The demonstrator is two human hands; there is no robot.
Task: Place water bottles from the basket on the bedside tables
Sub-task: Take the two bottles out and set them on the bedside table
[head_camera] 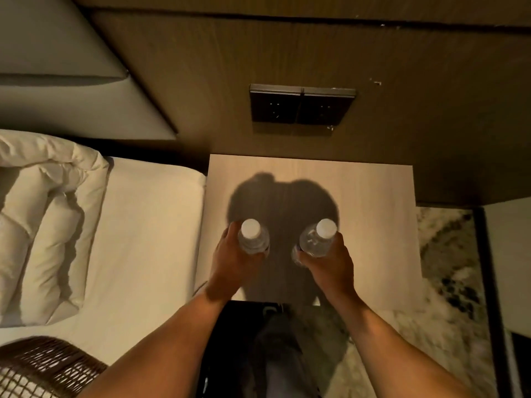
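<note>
Two clear water bottles with white caps are held upright over the light wooden bedside table (373, 196). My left hand (230, 262) grips the left bottle (253, 237) around its body. My right hand (330, 265) grips the right bottle (317, 238), which tilts slightly. Both bottles are above the table's front half; whether their bases touch the top is hidden by my hands. A dark woven basket (43, 366) sits on the bed at the lower left, only partly in view.
The bed (143, 239) with white sheet and a folded duvet (43, 225) lies left of the table. A dark double socket panel (300, 106) is on the wooden wall behind. Patterned carpet (448, 282) lies to the right.
</note>
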